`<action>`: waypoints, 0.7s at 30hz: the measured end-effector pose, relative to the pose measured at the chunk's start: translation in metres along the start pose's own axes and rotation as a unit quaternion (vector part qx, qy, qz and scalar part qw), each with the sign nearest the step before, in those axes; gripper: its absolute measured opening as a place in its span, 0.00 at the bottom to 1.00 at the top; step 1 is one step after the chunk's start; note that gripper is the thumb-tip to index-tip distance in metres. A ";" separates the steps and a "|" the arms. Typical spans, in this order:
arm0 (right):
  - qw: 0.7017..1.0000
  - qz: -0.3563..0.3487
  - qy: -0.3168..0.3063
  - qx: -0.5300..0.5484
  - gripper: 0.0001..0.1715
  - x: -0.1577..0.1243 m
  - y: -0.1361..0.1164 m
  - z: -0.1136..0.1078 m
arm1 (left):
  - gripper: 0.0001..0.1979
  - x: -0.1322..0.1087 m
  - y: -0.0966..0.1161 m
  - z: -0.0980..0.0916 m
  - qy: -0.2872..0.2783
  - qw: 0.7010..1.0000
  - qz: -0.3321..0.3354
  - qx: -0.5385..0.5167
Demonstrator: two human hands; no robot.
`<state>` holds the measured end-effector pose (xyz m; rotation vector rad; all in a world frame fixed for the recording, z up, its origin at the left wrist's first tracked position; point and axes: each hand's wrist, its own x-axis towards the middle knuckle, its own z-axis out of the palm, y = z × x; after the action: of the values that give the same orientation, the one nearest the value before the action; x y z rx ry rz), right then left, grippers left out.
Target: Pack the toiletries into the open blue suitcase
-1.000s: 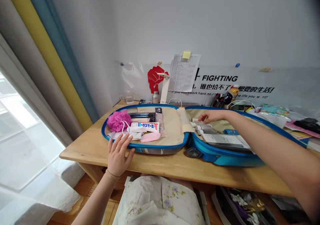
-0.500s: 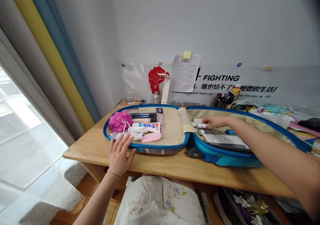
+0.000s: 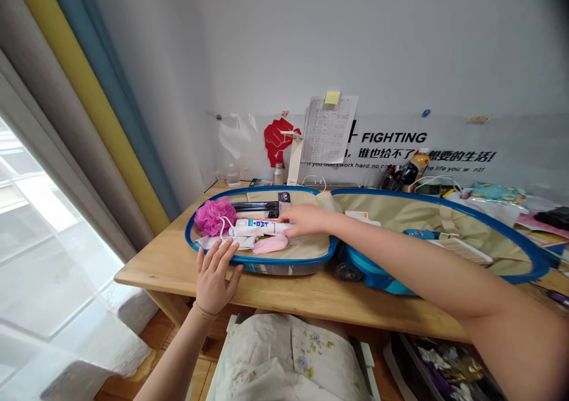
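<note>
A blue suitcase [image 3: 262, 260] lies open on the wooden table, its two halves side by side. My right hand [image 3: 306, 218] is over the left half, fingers closed around the end of a slim white tube [image 3: 281, 228]. That tube lies across a toothpaste tube [image 3: 255, 224] and partly covers it. A purple bath puff [image 3: 215, 216] and a pink oval item [image 3: 271, 244] are beside them. My left hand [image 3: 217, 276] is open, its fingertips at the front rim near a white folded item [image 3: 242, 242].
The right half holds a blue item [image 3: 420, 234] and a white comb-like piece [image 3: 462, 250], partly behind my forearm. Behind the suitcase stand a white lamp [image 3: 294, 161], a small metallic bottle [image 3: 278, 174] and a yellow-labelled bottle [image 3: 415, 166]. A bin [image 3: 427, 365] is below the table.
My right hand has moved left from the suitcase's right half to its left half, carrying the white tube. My left hand stays at the front rim.
</note>
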<state>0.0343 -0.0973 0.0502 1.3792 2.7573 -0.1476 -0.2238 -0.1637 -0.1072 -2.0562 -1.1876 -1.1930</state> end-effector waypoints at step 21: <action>0.993 0.115 -0.008 0.004 0.14 0.030 -0.011 0.004 | 0.24 0.001 0.000 0.000 0.009 1.000 0.011 0.009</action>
<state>0.0076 -0.0806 0.0441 1.6752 2.5614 -0.1572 -0.2236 -0.1634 -0.1060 -2.0363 -1.1595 -1.1851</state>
